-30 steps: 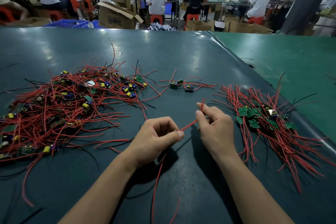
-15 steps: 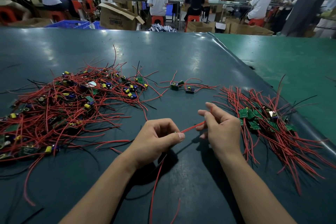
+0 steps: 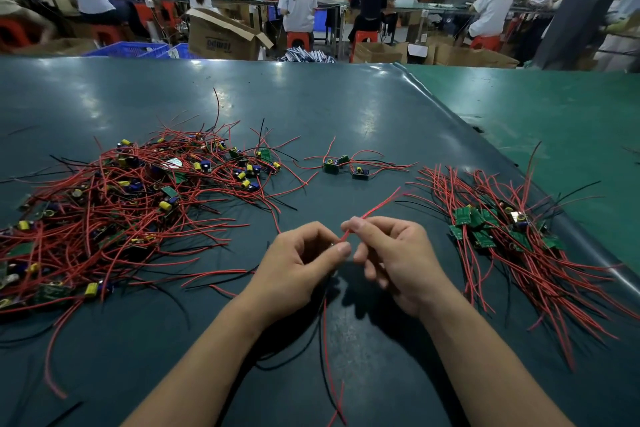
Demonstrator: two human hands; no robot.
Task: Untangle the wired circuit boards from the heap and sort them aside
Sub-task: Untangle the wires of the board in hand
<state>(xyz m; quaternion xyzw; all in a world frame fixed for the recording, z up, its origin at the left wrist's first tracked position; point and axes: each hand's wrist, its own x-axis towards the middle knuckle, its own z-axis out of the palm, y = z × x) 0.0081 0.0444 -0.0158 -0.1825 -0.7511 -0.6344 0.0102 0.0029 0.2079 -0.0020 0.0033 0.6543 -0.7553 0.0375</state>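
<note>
Left hand: the left hand (image 3: 298,267) hovers just above the table, fingers curled and thumb pressed toward the forefinger, pinching the lower part of a red wire (image 3: 372,210); whatever board hangs from that wire is hidden inside the palm.
Right hand: the right hand (image 3: 398,260) sits just beside the left, its thumb and forefinger pinching the same red wire higher up, the remaining fingers loosely curled beneath.
Red wire: it rises from between the two hands and slants up to the right, its free end in the air.
Heap: the tangled heap (image 3: 131,204) of wired circuit boards lies to the left on the dark green table mat (image 3: 346,107).
Sorted pile: a sorted pile (image 3: 512,236) of boards with their wires roughly aligned lies to the right.
Loose boards: a few loose boards (image 3: 343,166) lie between the two, farther back.
</note>
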